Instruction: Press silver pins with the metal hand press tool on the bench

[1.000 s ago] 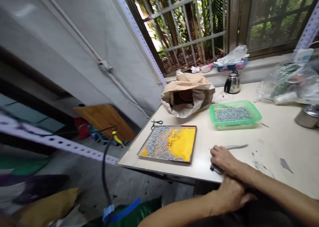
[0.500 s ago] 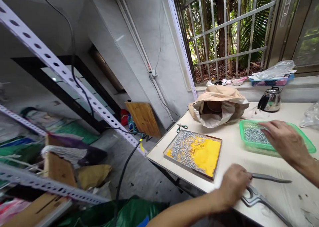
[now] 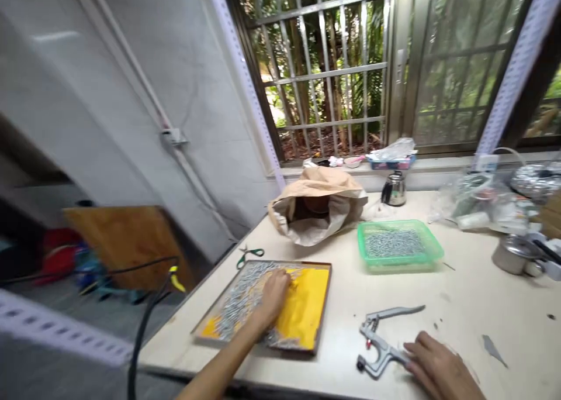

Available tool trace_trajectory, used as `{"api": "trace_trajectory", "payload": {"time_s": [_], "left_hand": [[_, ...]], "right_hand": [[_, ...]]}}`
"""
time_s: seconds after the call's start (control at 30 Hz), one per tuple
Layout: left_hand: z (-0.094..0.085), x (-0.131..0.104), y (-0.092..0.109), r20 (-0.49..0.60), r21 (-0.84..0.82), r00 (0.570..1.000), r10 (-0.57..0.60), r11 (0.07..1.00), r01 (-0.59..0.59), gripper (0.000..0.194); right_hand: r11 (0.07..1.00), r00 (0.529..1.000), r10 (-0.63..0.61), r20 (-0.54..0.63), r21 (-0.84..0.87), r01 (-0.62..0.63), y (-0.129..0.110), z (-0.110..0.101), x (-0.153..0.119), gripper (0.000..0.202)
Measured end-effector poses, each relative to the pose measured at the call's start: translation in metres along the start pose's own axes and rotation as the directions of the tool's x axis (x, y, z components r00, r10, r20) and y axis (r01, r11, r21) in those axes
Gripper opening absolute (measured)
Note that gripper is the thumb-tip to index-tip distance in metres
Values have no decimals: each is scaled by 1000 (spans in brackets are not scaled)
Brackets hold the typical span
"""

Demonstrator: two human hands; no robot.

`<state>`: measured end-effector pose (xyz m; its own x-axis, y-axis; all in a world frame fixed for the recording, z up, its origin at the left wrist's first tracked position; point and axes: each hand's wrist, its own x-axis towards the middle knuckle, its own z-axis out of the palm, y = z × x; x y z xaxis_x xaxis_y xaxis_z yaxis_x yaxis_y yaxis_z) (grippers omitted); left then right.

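My left hand reaches into a shallow tray with a yellow bottom. Its fingers are bent down and closed among small silver metal pieces there; whatever they pinch is hidden. On the table to the right lies a pair of grey metal snap pliers, handles apart. My right hand is at the near handle, its fingers curled over the end. Beyond the pliers stands a green plastic basket full of similar small silver pieces.
Green-handled scissors lie behind the tray. A crumpled brown paper bag gapes toward me. Near the window are a kettle and plastic bags. A metal pot sits at right, and a grey scrap lies closer.
My left hand has moved from the pliers to the tray. My right hand has left the basket and come down to the pliers' handle. The view has swung right.
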<state>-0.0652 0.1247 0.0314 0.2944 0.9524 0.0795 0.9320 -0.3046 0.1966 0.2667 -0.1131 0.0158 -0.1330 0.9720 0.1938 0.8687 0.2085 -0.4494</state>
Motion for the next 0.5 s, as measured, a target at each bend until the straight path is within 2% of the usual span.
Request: {"api": "trace_trajectory", "payload": {"time_s": [0.1, 0.2, 0.27, 0.33, 0.4, 0.5], "left_hand": [[-2, 3, 1, -55, 43, 998, -3, 999, 5, 17], [-13, -15, 32, -29, -165, 1000, -3, 986, -2, 17], [-16, -36, 65, 71, -400, 997, 1, 916, 27, 19], [-11, -58, 101, 213, -561, 977, 26, 822, 100, 23], [1, -77, 129, 349, -628, 936, 37, 751, 204, 25], [19, -93, 152, 449, -638, 893, 31, 711, 296, 25]], "right_hand": [[997, 997, 73, 12, -12, -73, -7, -3, -8, 21], [994, 993, 105, 63, -29, -103, -12, -7, -9, 20], [995, 991, 92, 97, -50, -88, -13, -8, -7, 21], [995, 993, 60, 105, -86, -51, -12, -9, -4, 22], [992, 996, 23, 87, -128, -11, -10, -8, -1, 24], [984, 998, -32, 50, -174, 41, -7, -7, 0, 25]]}}
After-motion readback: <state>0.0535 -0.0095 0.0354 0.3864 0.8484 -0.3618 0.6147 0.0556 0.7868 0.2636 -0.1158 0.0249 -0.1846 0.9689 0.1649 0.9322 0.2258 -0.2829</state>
